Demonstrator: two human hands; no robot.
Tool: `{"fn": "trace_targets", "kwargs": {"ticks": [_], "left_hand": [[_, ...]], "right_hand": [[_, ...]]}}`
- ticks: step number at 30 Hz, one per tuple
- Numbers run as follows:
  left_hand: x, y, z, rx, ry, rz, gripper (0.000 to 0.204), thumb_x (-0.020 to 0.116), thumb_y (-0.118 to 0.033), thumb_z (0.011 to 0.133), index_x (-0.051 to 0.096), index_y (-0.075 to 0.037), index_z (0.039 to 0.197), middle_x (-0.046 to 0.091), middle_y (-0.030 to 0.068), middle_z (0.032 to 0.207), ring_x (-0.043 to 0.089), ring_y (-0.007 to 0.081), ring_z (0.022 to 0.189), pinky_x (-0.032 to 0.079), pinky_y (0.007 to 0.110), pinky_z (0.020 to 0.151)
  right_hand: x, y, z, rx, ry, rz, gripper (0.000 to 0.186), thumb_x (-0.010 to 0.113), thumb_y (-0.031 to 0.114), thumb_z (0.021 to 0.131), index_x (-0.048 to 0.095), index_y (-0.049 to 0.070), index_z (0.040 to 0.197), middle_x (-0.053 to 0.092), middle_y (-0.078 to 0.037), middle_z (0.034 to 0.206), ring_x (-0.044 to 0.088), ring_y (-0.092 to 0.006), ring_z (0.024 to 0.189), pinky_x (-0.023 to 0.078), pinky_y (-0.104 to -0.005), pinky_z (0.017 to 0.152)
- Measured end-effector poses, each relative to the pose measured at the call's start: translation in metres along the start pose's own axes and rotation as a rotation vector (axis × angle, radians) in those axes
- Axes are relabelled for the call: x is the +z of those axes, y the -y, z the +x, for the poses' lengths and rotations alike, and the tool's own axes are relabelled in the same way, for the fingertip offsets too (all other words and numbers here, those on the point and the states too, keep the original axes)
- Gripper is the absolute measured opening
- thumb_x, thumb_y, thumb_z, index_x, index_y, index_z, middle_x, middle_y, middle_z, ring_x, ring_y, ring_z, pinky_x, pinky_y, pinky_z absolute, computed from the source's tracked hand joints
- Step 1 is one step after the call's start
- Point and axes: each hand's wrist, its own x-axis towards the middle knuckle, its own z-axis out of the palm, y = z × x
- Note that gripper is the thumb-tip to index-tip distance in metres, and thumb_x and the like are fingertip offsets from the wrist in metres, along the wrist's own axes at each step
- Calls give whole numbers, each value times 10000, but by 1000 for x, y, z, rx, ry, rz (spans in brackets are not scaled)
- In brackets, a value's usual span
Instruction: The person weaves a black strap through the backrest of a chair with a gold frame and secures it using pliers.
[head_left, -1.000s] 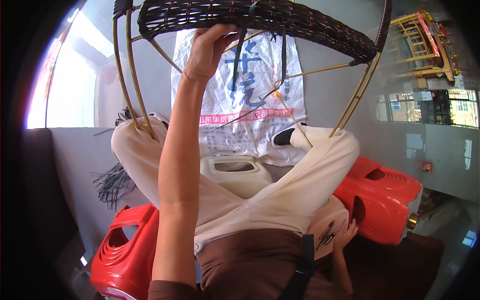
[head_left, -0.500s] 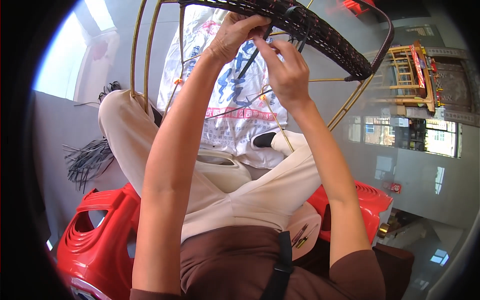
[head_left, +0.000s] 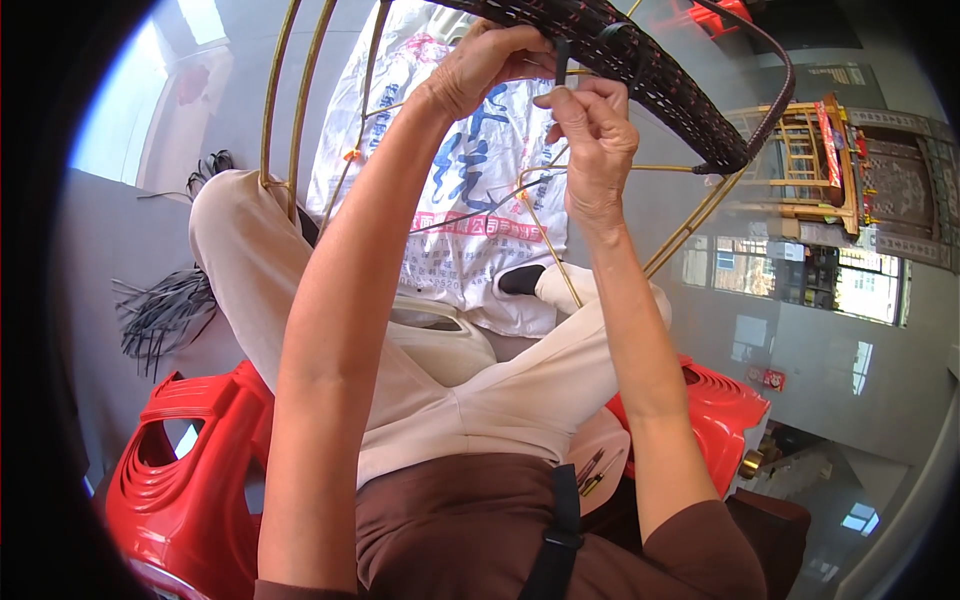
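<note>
A dark woven panel (head_left: 640, 70) with reddish flecks slants across the top of the view on a gold-coloured metal frame (head_left: 690, 222). A flat black weaving strip (head_left: 561, 62) hangs from its underside. Close under the panel's lower edge is my left hand (head_left: 480, 70), its fingers bent and closed beside the strip; their tips are partly hidden. Just below and to the right, my right hand (head_left: 600, 150) pinches the strip's lower part between thumb and forefinger. Another thin dark strand (head_left: 485, 211) runs across behind my wrists.
Under the frame lies a white printed sack (head_left: 440, 240). Red plastic stools (head_left: 190, 470) (head_left: 700, 410) stand on both sides of me. Loose dark strips (head_left: 165, 315) lie at left. Small tools (head_left: 600, 470) rest on a pinkish surface at right. A wooden rack (head_left: 810, 160) stands farther right.
My right hand has turned and shifted slightly right and down, its fingers more curled. The strip hangs straighter between the hands. The frame and panel sit a little farther right in view.
</note>
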Motion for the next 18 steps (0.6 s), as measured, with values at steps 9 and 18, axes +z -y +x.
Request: {"fn": "trace_targets", "kwargs": {"ticks": [9, 18], "left_hand": [[4, 0, -2, 17, -35, 71, 224, 514, -150, 811, 593, -4, 961, 608, 88, 862, 602, 157, 835, 467, 293, 873], [7, 1, -3, 3, -93, -28, 190, 507, -116, 812, 586, -10, 948, 605, 86, 877, 598, 154, 821, 484, 292, 843]], "right_hand": [[18, 1, -18, 399, -209, 447, 131, 572, 113, 793, 612, 26, 704, 610, -47, 693, 447, -58, 545, 389, -206, 525], [29, 6, -11, 540, -271, 619, 118, 570, 147, 805, 604, 41, 768, 585, -20, 722, 430, -75, 604, 378, -251, 563]]}}
